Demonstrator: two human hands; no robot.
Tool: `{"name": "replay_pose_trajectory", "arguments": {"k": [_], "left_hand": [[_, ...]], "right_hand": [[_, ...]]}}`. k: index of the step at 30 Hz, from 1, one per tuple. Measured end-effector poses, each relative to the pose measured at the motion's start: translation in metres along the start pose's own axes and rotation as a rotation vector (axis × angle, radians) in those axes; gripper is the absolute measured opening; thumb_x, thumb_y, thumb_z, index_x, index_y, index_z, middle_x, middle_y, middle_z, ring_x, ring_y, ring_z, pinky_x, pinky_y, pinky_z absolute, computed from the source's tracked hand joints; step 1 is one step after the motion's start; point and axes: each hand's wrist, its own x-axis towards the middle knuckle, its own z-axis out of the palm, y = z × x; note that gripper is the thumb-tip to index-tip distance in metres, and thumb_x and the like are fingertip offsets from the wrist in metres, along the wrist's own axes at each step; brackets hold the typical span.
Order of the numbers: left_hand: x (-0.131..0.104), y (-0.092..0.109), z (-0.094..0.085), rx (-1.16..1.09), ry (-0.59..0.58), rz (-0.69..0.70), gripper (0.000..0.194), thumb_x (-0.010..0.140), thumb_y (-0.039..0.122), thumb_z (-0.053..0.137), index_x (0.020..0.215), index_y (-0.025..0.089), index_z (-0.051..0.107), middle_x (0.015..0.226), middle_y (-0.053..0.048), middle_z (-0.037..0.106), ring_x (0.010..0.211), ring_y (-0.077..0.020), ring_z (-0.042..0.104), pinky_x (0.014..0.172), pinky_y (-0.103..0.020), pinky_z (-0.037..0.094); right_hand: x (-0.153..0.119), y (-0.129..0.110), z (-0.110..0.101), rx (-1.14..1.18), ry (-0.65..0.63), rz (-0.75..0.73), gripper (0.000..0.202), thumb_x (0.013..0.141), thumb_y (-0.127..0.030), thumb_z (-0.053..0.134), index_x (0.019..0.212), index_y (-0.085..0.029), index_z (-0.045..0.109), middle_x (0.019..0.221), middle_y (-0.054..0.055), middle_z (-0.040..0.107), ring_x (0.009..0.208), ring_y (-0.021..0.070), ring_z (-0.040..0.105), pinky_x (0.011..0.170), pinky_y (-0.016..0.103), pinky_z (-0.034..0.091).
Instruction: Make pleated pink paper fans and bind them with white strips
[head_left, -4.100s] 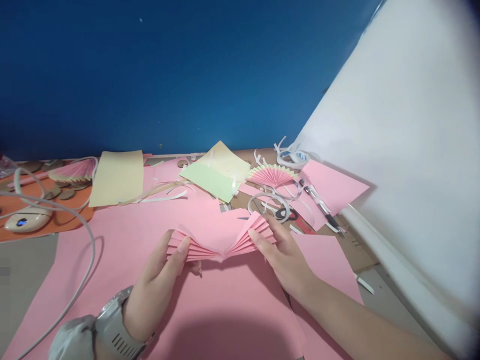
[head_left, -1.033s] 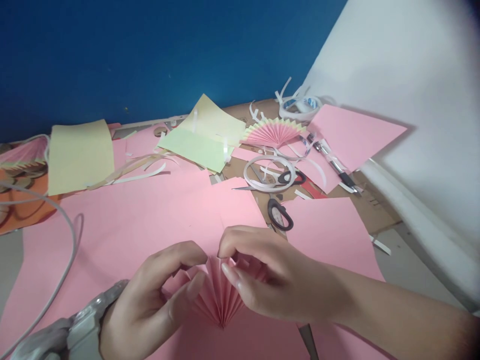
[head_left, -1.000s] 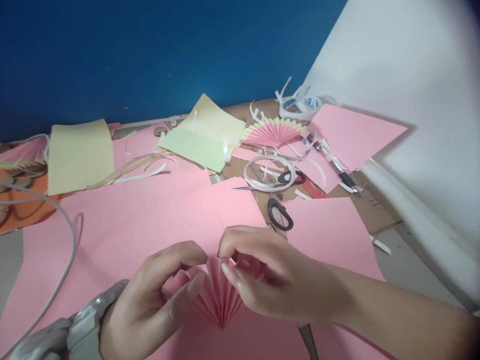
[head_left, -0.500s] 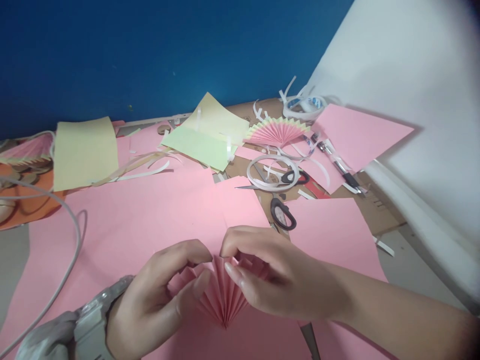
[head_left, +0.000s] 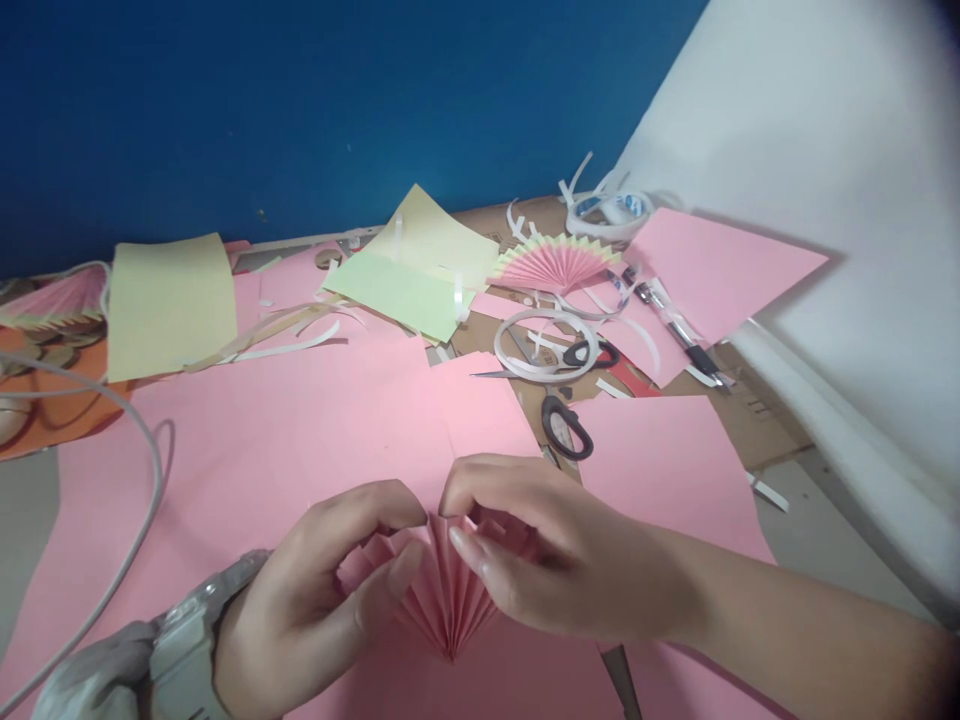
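Observation:
Between my two hands is a pink pleated paper fan [head_left: 448, 600], its folds spread at the top and gathered to a point at the bottom. My left hand [head_left: 330, 580], with a grey watch [head_left: 199, 635] at its wrist, pinches the fan's upper left folds between thumb and forefinger. On the upper right folds, my right hand [head_left: 547, 550] grips in the same way, thumb in front. The fingertips of the two hands sit close together at the top edge. Under the fan lies a large pink paper sheet [head_left: 300, 420]. The fan's outer folds are partly hidden behind my fingers.
Black-handled scissors [head_left: 566, 428] lie beyond my right hand, with a ring of white tape [head_left: 502, 345] over them. Further back are a finished pink and green fan [head_left: 559, 265], yellow-green sheets [head_left: 412, 265] and a pen [head_left: 679, 325]. A white cable [head_left: 154, 480] curves along the left.
Almost nothing differs. Both hands keep their hold on the pleated fan, whose lower point sits very slightly lower.

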Motion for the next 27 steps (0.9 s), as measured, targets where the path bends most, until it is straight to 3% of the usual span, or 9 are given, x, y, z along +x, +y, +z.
{"name": "replay_pose_trajectory", "arguments": {"k": [11, 20, 27], "left_hand": [[-0.0048, -0.0037, 0.0026, -0.299, -0.078, 0.106, 0.014, 0.085, 0.02, 0.049, 0.081, 0.026, 0.062, 0.071, -0.003, 0.057, 0.061, -0.0145, 0.053, 0.06, -0.028, 0.05], [0.003, -0.0026, -0.001, -0.246, -0.175, 0.264, 0.016, 0.085, 0.013, 0.044, 0.088, 0.021, 0.056, 0.073, -0.003, 0.053, 0.064, -0.0136, 0.052, 0.057, -0.024, 0.049], [-0.0014, -0.0066, -0.0018, -0.224, -0.22, 0.194, 0.012, 0.085, 0.013, 0.045, 0.088, 0.023, 0.051, 0.078, -0.002, 0.054, 0.065, -0.0129, 0.054, 0.056, -0.022, 0.047]], "right_hand": [[0.0, -0.0078, 0.0006, -0.011, -0.026, -0.145, 0.019, 0.075, -0.006, 0.044, 0.071, -0.021, 0.032, 0.064, -0.004, 0.036, 0.052, 0.0068, 0.033, 0.047, 0.019, 0.03], [0.0001, -0.0032, 0.0025, 0.019, -0.007, -0.211, 0.019, 0.072, -0.004, 0.046, 0.071, -0.02, 0.034, 0.063, -0.005, 0.033, 0.052, 0.0058, 0.031, 0.048, 0.017, 0.03], [-0.0003, -0.0018, -0.0018, 0.026, -0.078, -0.097, 0.015, 0.073, -0.006, 0.048, 0.072, -0.018, 0.039, 0.065, -0.005, 0.04, 0.055, 0.0052, 0.035, 0.05, 0.016, 0.031]]}}
